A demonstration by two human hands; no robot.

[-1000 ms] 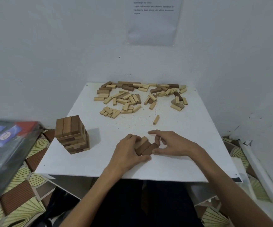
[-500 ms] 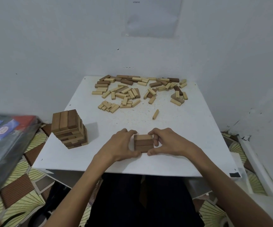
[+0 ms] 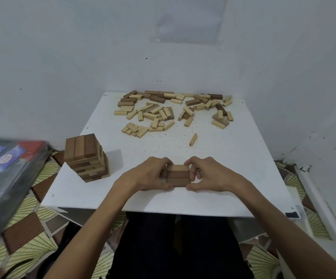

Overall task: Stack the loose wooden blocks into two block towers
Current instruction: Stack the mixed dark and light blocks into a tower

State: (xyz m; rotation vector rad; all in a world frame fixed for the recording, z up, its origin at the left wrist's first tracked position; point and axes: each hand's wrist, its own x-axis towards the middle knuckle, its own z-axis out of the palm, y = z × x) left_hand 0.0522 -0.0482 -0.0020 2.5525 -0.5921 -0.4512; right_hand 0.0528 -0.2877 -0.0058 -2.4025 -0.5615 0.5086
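Note:
A row of three blocks (image 3: 178,175), one pale and two dark brown, lies flat near the front of the white table (image 3: 233,168). My left hand (image 3: 151,174) presses on its left end and my right hand (image 3: 209,175) on its right end, fingers curled around it. A finished tower (image 3: 86,158) of several layers stands at the table's left edge. Many loose pale and brown blocks (image 3: 163,111) lie scattered across the far part of the table. One single pale block (image 3: 193,139) lies apart, beyond my right hand.
White walls close in behind and to the right of the table. A dark box lid (image 3: 8,178) juts in at the left. Patterned floor mats (image 3: 32,234) surround the table, and my dark-clothed lap (image 3: 179,248) is under its front edge.
The three blocks went from skewed to squared up into a straight row between my hands. The view has tilted down, and both hands have closed in on the row's ends.

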